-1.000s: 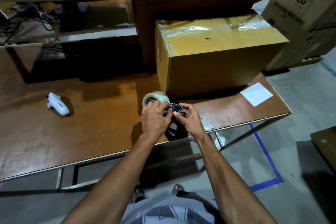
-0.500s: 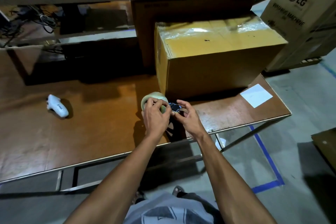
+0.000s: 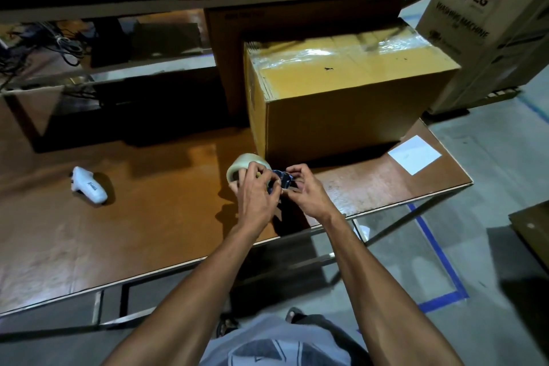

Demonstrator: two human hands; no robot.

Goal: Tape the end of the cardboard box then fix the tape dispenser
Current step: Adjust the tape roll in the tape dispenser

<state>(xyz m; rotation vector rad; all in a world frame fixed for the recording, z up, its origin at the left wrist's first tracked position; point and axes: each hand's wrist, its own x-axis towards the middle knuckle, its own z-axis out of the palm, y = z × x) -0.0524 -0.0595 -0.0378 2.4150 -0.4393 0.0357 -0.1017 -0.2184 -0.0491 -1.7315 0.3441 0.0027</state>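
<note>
Head view, going left to right. There's a white scanner (image 3: 88,189) lying way off on the left of the table (image 3: 148,217), nowhere near the action. Then the tape roll (image 3: 242,164), held just above the table right in front of the box (image 3: 341,104). The left hand (image 3: 258,192) has its fingers curled round the roll side of the dispenser (image 3: 282,181), while the right hand (image 3: 309,192) pinches at the blue front end of it, fingertips bent in tight. Further right a white label (image 3: 414,154) sits flat on the table corner.

Handling-wise, I'd guess the dispenser is light and rigid, plastic and metal, but the front has a toothed cutter, so keep fingers on the frame sides and the roll, not the edge. The loose tape end is thin, floppy and sticky and will fold onto itself if you let it go slack. The box looks stiff and already has shiny tape across its top, so that half seems done.

Compared with half a second ago, barely anything has changed: both hands are on the same spots, the roll has shifted only slightly, and the box and scanner haven't moved.
</note>
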